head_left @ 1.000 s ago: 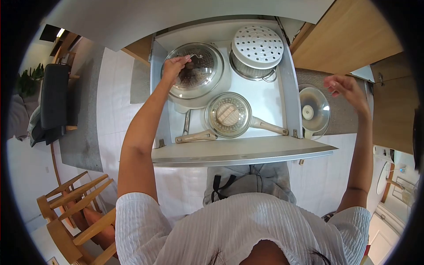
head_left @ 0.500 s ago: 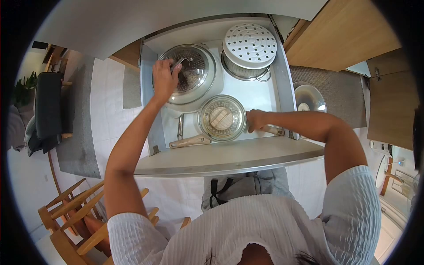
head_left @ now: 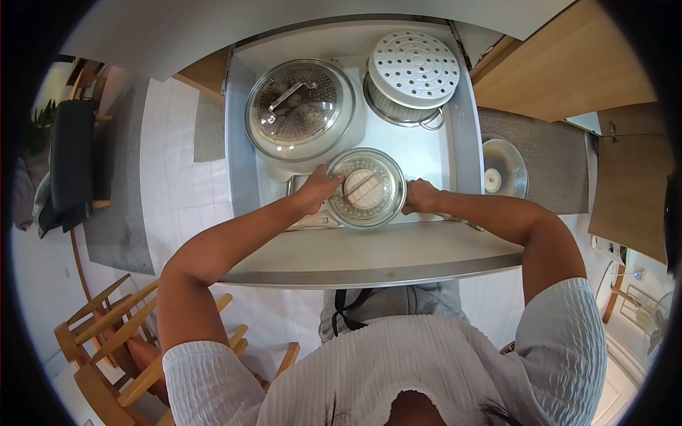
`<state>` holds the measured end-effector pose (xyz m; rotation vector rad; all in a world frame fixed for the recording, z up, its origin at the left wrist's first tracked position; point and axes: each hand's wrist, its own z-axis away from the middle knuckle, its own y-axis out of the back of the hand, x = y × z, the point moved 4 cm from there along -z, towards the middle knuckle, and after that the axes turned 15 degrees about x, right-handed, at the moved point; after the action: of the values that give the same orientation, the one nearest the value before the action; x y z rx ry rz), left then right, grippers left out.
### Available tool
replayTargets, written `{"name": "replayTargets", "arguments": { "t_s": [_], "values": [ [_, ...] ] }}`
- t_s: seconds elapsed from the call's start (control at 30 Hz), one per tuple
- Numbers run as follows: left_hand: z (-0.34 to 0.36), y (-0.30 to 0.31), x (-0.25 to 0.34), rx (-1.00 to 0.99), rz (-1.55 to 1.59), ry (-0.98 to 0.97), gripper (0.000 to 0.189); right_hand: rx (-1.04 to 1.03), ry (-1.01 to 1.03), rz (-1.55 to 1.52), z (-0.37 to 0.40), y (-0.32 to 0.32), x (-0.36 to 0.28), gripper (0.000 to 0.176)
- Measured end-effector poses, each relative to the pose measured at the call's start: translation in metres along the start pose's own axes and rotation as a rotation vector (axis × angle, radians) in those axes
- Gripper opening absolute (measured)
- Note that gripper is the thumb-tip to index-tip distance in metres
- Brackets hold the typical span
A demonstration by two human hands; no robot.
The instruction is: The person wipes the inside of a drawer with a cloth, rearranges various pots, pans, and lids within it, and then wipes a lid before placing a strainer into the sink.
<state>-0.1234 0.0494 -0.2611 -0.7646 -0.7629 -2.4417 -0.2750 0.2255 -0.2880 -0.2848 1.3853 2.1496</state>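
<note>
Inside the drawer (head_left: 369,250), left fingers (head_left: 332,175) and right fingers (head_left: 413,197) clamp a pan (head_left: 366,189) pointing rightward.

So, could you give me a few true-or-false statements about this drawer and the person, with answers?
1. The drawer is open. True.
2. The left hand is on the large glass lid's handle. False: the left hand is at the small lidded pan.
3. The right hand is at the small pan's right side. True.
4. The white perforated tray lies outside the drawer. False: it is in the far right corner.
5. The sleeves are black. False: they're white.
</note>
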Motion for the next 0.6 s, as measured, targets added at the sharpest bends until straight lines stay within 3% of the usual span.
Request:
{"name": "replayTargets", "arguments": {
  "t_s": [0.07,0.17,0.37,0.6],
  "values": [
    [-0.003,0.003,-0.002,-0.001,-0.073,-0.046,0.048,-0.042,0.024,-0.020,0.000,-0.006,0.007,0.053],
    [0.000,0.004,0.003,0.022,-0.086,-0.142,0.046,0.055,0.110,0.035,0.002,0.001,0.002,0.054],
    [0.023,0.019,0.024,-0.007,0.005,-0.029,0.043,0.031,0.103,-0.004,0.015,0.031,-0.014,0.050],
    [0.045,0.015,0.041,-0.072,0.152,0.115,0.039,0.015,0.056,0.165,0.044,0.093,-0.026,0.045]
  ]
}}
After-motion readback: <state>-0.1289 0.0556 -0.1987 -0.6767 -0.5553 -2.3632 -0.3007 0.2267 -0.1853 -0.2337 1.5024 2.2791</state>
